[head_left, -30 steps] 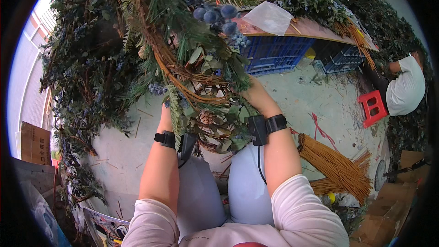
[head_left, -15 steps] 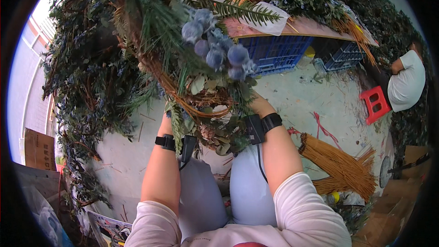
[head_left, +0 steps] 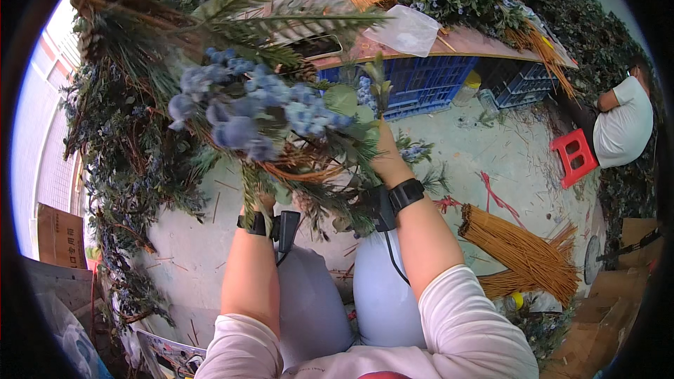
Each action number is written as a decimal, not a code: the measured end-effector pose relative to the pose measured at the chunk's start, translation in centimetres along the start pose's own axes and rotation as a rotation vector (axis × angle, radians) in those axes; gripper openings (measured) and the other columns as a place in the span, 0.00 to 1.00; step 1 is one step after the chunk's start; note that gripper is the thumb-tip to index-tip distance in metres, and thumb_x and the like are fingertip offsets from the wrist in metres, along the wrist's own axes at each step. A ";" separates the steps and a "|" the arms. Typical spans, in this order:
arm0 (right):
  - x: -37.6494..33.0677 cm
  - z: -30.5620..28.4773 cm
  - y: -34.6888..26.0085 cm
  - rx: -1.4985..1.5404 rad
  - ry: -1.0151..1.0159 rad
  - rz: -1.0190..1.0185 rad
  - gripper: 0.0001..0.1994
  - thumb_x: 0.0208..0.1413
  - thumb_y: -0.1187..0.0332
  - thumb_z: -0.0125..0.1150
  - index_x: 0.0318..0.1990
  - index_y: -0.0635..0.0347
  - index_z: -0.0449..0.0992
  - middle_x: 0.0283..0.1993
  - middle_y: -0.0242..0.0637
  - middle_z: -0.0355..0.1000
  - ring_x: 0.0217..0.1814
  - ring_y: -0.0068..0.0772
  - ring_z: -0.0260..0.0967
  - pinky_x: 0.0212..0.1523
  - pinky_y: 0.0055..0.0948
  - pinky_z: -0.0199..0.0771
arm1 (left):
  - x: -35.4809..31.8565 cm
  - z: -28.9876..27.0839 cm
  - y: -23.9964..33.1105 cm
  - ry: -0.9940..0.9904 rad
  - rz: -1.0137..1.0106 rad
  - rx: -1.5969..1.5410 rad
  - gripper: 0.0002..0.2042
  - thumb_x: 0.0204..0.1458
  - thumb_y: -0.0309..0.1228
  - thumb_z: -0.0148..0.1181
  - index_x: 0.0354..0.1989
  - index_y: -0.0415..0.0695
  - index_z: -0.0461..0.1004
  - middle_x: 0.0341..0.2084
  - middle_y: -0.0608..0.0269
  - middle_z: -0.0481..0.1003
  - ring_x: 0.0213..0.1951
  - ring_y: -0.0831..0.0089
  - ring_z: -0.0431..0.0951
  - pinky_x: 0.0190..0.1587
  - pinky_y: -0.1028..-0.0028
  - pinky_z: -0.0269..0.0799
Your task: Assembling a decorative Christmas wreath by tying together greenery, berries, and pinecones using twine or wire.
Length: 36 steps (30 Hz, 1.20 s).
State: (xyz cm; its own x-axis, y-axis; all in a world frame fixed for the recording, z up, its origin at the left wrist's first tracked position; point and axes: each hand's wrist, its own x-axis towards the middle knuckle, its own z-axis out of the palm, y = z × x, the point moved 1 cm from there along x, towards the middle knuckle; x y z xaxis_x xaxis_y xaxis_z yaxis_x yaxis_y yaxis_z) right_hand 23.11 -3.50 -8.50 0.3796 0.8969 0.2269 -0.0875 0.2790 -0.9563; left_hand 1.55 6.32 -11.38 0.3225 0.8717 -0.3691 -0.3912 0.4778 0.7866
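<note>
In front of me hangs an artificial wreath of pine sprigs, green leaves and brown twigs. Clusters of frosted blue berries stand out on its upper side, partly blurred. My left hand grips its lower left edge, mostly covered by greenery. On the right edge, my right hand holds the wreath, its fingertips hidden among the leaves. Long pine sprigs reach up and right from the wreath's top, above a wooden table. Black straps with small boxes sit on both wrists.
Blue crates support the wooden table, which bears a phone, a plastic bag and berry foliage. Bundles of brown sticks lie on the floor at right. A person sits by a red stool. Berry greenery lines the left.
The wreath has turned and tilted left, its berry clusters shifting left and down. More of my right hand shows, and the phone on the table has come into sight.
</note>
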 end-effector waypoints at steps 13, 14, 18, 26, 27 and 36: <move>-0.3 1.1 -3.4 -0.703 0.414 -0.381 0.25 0.37 0.79 0.61 0.48 0.66 0.64 0.43 0.43 0.67 0.45 0.36 0.66 0.47 0.29 0.64 | -2.5 4.5 -2.8 -0.039 -0.129 0.260 0.04 0.48 0.27 0.46 0.32 0.50 0.64 0.26 0.71 0.67 0.30 0.79 0.68 0.30 0.76 0.59; -0.5 1.5 -4.0 -0.777 0.476 -0.458 0.24 0.37 0.77 0.61 0.46 0.66 0.65 0.42 0.44 0.67 0.44 0.38 0.66 0.46 0.29 0.65 | -2.6 4.4 -2.8 -0.105 -0.108 0.314 0.08 0.49 0.28 0.45 0.39 0.51 0.62 0.31 0.71 0.67 0.34 0.76 0.68 0.35 0.72 0.59; -0.6 2.3 -4.9 -0.817 0.456 -0.491 0.20 0.39 0.74 0.63 0.43 0.65 0.67 0.38 0.41 0.69 0.41 0.35 0.68 0.42 0.29 0.66 | -3.4 5.2 -3.7 -0.025 -0.146 0.316 0.13 0.52 0.34 0.45 0.46 0.52 0.63 0.38 0.73 0.67 0.40 0.77 0.65 0.41 0.74 0.56; -1.6 4.7 -4.9 -0.935 0.283 -0.731 0.29 0.32 0.71 0.62 0.50 0.53 0.66 0.44 0.42 0.65 0.40 0.45 0.63 0.38 0.39 0.60 | -4.2 4.9 -4.5 -0.310 0.240 0.017 0.17 0.52 0.42 0.49 0.50 0.51 0.64 0.45 0.67 0.68 0.50 0.70 0.65 0.52 0.66 0.60; -1.7 4.3 -5.0 -0.949 0.289 -0.730 0.29 0.32 0.71 0.62 0.50 0.53 0.66 0.44 0.42 0.65 0.40 0.45 0.63 0.38 0.39 0.60 | -4.5 5.6 -4.5 -0.321 0.233 0.011 0.17 0.52 0.42 0.49 0.50 0.51 0.64 0.45 0.67 0.68 0.50 0.70 0.65 0.52 0.66 0.60; -2.8 6.8 -7.3 -1.112 0.202 -0.912 0.24 0.38 0.68 0.59 0.49 0.49 0.68 0.45 0.40 0.66 0.40 0.39 0.65 0.35 0.35 0.59 | -4.1 4.3 -2.4 -0.394 0.064 -0.489 0.20 0.50 0.43 0.48 0.49 0.46 0.64 0.45 0.57 0.68 0.46 0.62 0.68 0.49 0.61 0.64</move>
State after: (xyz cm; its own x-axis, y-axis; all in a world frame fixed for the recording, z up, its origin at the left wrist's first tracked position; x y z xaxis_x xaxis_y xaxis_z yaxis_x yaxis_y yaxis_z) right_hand 16.43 -5.75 -0.95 0.0401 0.4677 0.8830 0.9604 0.2258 -0.1632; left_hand 4.85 1.09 -9.61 0.5417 0.8393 -0.0455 -0.7391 0.5014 0.4497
